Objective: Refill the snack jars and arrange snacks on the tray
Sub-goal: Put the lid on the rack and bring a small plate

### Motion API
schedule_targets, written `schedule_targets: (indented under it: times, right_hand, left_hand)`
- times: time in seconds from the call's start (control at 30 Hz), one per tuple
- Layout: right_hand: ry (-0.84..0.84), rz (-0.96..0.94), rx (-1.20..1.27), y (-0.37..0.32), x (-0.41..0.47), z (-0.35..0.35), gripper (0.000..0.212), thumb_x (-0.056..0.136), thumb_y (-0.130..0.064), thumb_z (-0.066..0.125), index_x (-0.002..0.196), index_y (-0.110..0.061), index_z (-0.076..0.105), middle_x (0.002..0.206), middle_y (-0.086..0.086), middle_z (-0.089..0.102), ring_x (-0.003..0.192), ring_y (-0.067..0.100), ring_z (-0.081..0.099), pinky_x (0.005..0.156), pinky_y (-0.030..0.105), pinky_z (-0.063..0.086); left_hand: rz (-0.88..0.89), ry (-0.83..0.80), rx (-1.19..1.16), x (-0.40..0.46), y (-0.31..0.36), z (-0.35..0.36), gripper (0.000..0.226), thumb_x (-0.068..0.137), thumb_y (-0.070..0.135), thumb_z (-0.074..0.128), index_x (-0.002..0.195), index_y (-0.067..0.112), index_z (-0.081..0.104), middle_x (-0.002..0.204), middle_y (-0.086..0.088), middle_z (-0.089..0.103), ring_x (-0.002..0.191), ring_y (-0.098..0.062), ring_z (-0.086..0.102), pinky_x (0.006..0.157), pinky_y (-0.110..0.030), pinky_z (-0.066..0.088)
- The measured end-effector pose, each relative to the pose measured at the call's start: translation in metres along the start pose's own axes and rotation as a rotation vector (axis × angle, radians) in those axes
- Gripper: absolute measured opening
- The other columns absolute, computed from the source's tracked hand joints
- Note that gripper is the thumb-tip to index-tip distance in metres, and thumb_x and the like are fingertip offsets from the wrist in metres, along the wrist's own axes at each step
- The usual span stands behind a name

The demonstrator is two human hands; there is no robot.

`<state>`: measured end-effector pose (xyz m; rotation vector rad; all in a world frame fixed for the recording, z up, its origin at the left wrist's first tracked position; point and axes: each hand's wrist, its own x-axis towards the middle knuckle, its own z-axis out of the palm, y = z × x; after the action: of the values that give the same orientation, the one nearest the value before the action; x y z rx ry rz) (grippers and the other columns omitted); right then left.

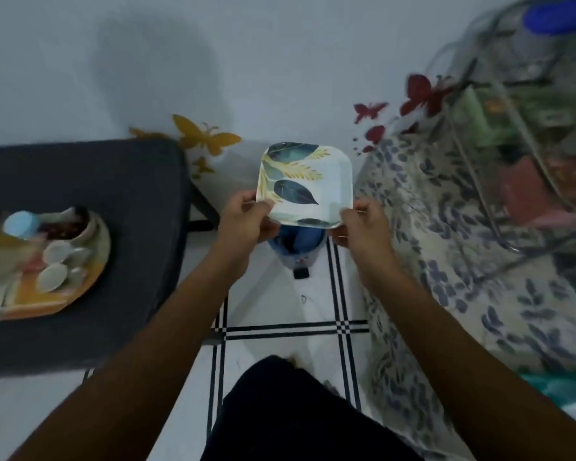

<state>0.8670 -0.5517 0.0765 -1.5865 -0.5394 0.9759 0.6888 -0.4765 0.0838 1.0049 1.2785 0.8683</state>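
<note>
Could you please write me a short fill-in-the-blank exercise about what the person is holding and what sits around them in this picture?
1. The square plate is held by ____ hands, the left hand and the right hand.
2. The plate is printed with a pattern of ____.
3. The tray with small cups rests on a dark seat to the person's ____.
4. The butterfly decals nearest the dark seat are ____ in colour.

Missing words: both; leaves; left; yellow

Plate: my left hand and right hand grip the near corners of a square leaf-print plate, held above the floor.
Tray: a colourful tray with small cups sits on a dark stool, left.
Right: floral cloth drapes the tabletop.
</note>
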Motion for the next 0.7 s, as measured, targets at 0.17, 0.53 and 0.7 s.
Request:
schedule_targets:
  times: [0.17,0.53,0.7]
  right_hand:
    - [-0.257,-0.073,-0.028,-0.011,-0.078,0.109,0.012,0.100,-0.006,0.055,0.111,-0.008,0.058,0.095,0.007,0.069,0.071,0.017,0.065,0.054,0.024,0.055]
    - [-0.769,-0.003,-0.233,0.085,-0.303,0.444,0.019,0.095,-0.010,0.055,0.113,-0.015,0.062,0.093,0.006,0.074,0.067,0.016,0.070,0.064,0.034,0.061]
    - [-0.855,-0.033,-0.285,0.104,-0.367,0.554,0.007,0.099,-0.014,0.059,0.104,-0.019,0.061,0.091,0.004,0.072,0.063,0.011,0.069,0.055,0.024,0.056]
  left_hand:
    - [0.078,0.195,-0.150,-0.065,-0.001,-0.142,0.015,0.100,0.016,0.063,0.114,0.013,0.063,0.109,-0.009,0.075,0.081,-0.012,0.073,0.069,-0.027,0.058]
    - [0.032,0.686,-0.172,-0.204,-0.043,-0.533,0.009,0.102,0.016,0.062,0.108,0.022,0.061,0.104,0.000,0.073,0.078,-0.009,0.072,0.065,-0.023,0.060]
    - [-0.043,0.751,-0.090,-0.233,-0.047,-0.656,0.012,0.103,0.018,0.061,0.114,0.016,0.059,0.108,-0.009,0.072,0.079,-0.018,0.067,0.066,-0.024,0.061]
